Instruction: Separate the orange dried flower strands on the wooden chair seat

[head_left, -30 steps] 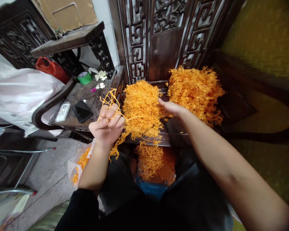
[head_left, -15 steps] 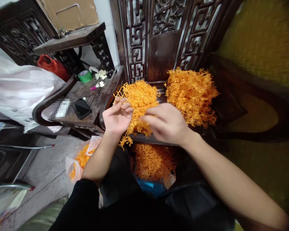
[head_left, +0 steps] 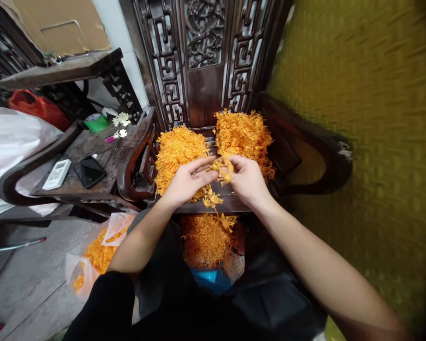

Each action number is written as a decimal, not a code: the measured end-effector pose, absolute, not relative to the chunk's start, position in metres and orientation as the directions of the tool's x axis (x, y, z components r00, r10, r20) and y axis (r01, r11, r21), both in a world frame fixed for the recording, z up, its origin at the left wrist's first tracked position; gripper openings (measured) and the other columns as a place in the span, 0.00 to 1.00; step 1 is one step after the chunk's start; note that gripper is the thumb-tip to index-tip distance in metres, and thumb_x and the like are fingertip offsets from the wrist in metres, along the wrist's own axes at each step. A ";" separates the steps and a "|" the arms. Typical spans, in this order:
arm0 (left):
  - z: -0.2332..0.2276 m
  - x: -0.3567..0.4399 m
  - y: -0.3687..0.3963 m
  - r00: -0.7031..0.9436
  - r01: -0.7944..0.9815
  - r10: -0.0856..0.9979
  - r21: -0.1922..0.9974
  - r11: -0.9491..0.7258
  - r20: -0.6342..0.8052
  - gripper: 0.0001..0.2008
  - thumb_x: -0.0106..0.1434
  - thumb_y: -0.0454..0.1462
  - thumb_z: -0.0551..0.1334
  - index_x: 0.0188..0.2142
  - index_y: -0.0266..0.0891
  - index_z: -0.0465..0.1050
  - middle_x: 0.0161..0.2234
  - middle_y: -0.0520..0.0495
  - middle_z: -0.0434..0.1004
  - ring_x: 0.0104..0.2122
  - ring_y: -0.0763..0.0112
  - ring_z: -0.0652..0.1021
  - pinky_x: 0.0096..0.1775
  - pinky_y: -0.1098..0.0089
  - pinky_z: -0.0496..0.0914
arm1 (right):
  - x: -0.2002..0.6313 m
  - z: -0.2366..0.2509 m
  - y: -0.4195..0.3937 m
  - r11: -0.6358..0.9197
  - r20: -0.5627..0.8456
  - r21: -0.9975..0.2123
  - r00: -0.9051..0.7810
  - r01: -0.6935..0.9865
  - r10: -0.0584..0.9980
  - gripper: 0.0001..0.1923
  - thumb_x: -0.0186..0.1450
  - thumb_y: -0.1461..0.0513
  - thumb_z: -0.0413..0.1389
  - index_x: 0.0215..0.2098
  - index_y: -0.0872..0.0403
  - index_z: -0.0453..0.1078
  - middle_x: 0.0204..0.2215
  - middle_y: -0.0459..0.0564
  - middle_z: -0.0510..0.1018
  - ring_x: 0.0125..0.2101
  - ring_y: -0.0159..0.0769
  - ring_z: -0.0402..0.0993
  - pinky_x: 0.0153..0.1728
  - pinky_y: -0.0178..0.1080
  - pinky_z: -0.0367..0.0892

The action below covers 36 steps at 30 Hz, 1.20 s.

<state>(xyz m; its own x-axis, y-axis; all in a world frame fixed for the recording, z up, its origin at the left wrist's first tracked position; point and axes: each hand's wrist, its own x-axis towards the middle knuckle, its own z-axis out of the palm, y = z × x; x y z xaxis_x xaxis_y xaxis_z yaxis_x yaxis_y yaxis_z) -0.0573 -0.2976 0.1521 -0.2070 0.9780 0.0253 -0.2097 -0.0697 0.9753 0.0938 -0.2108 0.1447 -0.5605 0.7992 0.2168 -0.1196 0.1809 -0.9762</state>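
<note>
My left hand [head_left: 188, 179] and my right hand [head_left: 246, 179] meet over the front of a dark carved wooden chair seat [head_left: 230, 203]. Between their fingertips they pinch one small clump of orange strands [head_left: 222, 169], with a few strands dangling below it. Two big heaps of the same orange strands lie on the seat: a left heap [head_left: 175, 149] behind my left hand and a right heap [head_left: 243, 132] behind my right hand. More orange strands [head_left: 206, 237] fill a bag between my knees.
Left of the chair stands a low dark side table [head_left: 74, 182] with a white remote [head_left: 57, 173], a black phone [head_left: 89, 171], green tape roll [head_left: 95, 121] and small white flowers [head_left: 119, 118]. A plastic bag of orange strands [head_left: 95, 255] lies on the floor. A yellow-green wall fills the right.
The view has swung right. My hands have come together at the seat's front: the long strand bunch raised in my left hand is gone, and both hands now pinch one small clump.
</note>
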 end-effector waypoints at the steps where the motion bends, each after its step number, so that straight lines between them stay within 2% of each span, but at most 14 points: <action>1: 0.150 -0.056 -0.297 -0.210 -0.167 0.978 0.985 -0.052 0.017 0.29 0.50 0.41 0.79 0.51 0.37 0.80 0.49 0.39 0.84 0.45 0.61 0.84 0.52 0.59 0.77 | 0.097 0.144 -0.211 0.185 0.207 -0.978 -0.560 -0.095 0.802 0.17 0.57 0.48 0.70 0.31 0.50 0.75 0.26 0.47 0.79 0.26 0.37 0.75 0.30 0.43 0.74; 5: 0.144 -0.050 -0.294 -0.247 -0.091 0.968 0.996 0.021 -0.043 0.29 0.49 0.39 0.79 0.50 0.34 0.80 0.36 0.42 0.85 0.33 0.64 0.85 0.41 0.63 0.79 | 0.109 0.141 -0.213 0.206 0.187 -0.978 -0.543 -0.026 0.819 0.15 0.57 0.49 0.69 0.32 0.50 0.77 0.25 0.47 0.79 0.25 0.37 0.73 0.28 0.42 0.71; 9: 0.145 -0.043 -0.293 -0.283 0.016 0.959 1.000 0.004 0.001 0.20 0.54 0.37 0.76 0.45 0.33 0.79 0.32 0.44 0.84 0.28 0.68 0.84 0.32 0.70 0.76 | 0.118 0.138 -0.211 0.337 0.264 -0.939 -0.485 0.070 0.834 0.14 0.60 0.51 0.67 0.37 0.52 0.80 0.28 0.48 0.80 0.27 0.38 0.73 0.30 0.42 0.70; 13: 0.149 -0.042 -0.288 -0.330 0.138 0.942 0.990 -0.018 0.063 0.07 0.63 0.38 0.68 0.36 0.34 0.77 0.22 0.50 0.77 0.19 0.75 0.76 0.25 0.74 0.67 | 0.126 0.142 -0.211 0.568 0.413 -0.802 -0.516 0.184 0.750 0.10 0.65 0.56 0.65 0.41 0.51 0.81 0.34 0.51 0.82 0.32 0.41 0.76 0.36 0.45 0.71; 16: 0.150 -0.047 -0.282 -0.369 0.150 0.928 0.989 0.011 0.046 0.06 0.64 0.37 0.67 0.36 0.35 0.77 0.20 0.53 0.75 0.17 0.78 0.71 0.23 0.74 0.62 | 0.130 0.148 -0.214 0.697 0.506 -0.682 -0.543 0.223 0.670 0.03 0.67 0.61 0.62 0.36 0.51 0.79 0.34 0.50 0.82 0.35 0.42 0.78 0.39 0.45 0.71; 18: 0.152 -0.050 -0.280 -0.298 0.101 0.955 0.995 0.013 0.018 0.09 0.62 0.39 0.69 0.38 0.35 0.78 0.23 0.53 0.76 0.19 0.78 0.71 0.24 0.75 0.61 | 0.132 0.151 -0.215 0.741 0.546 -0.625 -0.542 0.243 0.639 0.04 0.68 0.63 0.61 0.33 0.51 0.76 0.32 0.50 0.81 0.34 0.42 0.78 0.38 0.45 0.71; 22: 0.157 -0.050 -0.282 -0.146 0.082 0.988 0.996 -0.031 0.042 0.13 0.59 0.43 0.73 0.32 0.35 0.77 0.25 0.50 0.77 0.23 0.78 0.71 0.26 0.74 0.61 | 0.137 0.153 -0.208 0.763 0.575 -0.588 -0.524 0.269 0.628 0.07 0.67 0.63 0.61 0.30 0.50 0.73 0.31 0.49 0.81 0.33 0.42 0.78 0.37 0.44 0.71; 25: 0.158 -0.046 -0.281 -0.146 0.005 0.989 1.000 -0.008 0.008 0.16 0.57 0.44 0.74 0.26 0.36 0.72 0.21 0.52 0.73 0.20 0.81 0.66 0.24 0.74 0.56 | 0.138 0.151 -0.201 0.769 0.579 -0.571 -0.524 0.286 0.625 0.07 0.68 0.64 0.60 0.30 0.50 0.72 0.31 0.49 0.80 0.32 0.42 0.77 0.36 0.45 0.70; 29: 0.157 -0.039 -0.274 -0.199 -0.191 0.976 0.980 0.047 -0.086 0.17 0.55 0.44 0.74 0.25 0.36 0.70 0.19 0.54 0.68 0.17 0.83 0.60 0.22 0.74 0.49 | 0.132 0.150 -0.198 0.806 0.623 -0.486 -0.512 0.338 0.591 0.09 0.69 0.62 0.59 0.30 0.50 0.70 0.31 0.52 0.79 0.36 0.46 0.75 0.39 0.48 0.70; 32: 0.156 -0.039 -0.271 -0.228 -0.229 0.968 0.972 0.053 -0.106 0.17 0.54 0.43 0.74 0.25 0.35 0.70 0.18 0.54 0.67 0.17 0.84 0.59 0.22 0.74 0.48 | 0.131 0.150 -0.193 0.807 0.624 -0.507 -0.517 0.303 0.586 0.08 0.69 0.63 0.57 0.30 0.50 0.70 0.33 0.53 0.80 0.37 0.46 0.76 0.41 0.50 0.72; 34: 0.156 -0.042 -0.273 -0.245 -0.245 0.966 0.969 0.027 -0.089 0.16 0.53 0.42 0.74 0.25 0.35 0.71 0.18 0.55 0.66 0.17 0.84 0.58 0.22 0.75 0.48 | 0.137 0.148 -0.182 0.759 0.599 -0.566 -0.472 0.322 0.647 0.07 0.67 0.64 0.57 0.30 0.51 0.71 0.37 0.55 0.82 0.39 0.47 0.78 0.45 0.51 0.73; 36: 0.157 -0.048 -0.277 -0.292 -0.272 0.956 0.961 -0.039 -0.044 0.15 0.53 0.40 0.75 0.25 0.35 0.71 0.16 0.57 0.63 0.16 0.85 0.57 0.22 0.75 0.50 | 0.147 0.143 -0.165 0.631 0.528 -0.669 -0.347 0.392 0.775 0.06 0.66 0.64 0.57 0.30 0.51 0.72 0.39 0.57 0.83 0.43 0.49 0.79 0.51 0.52 0.72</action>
<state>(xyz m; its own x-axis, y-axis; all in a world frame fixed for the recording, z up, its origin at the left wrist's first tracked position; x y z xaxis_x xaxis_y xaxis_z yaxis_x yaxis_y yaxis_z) -0.0482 -0.2769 0.1573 -0.2916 0.9555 -0.0439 -0.2721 -0.0388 0.9615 0.1473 -0.1650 0.1433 -0.3465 0.7751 0.5283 0.3922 0.6313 -0.6690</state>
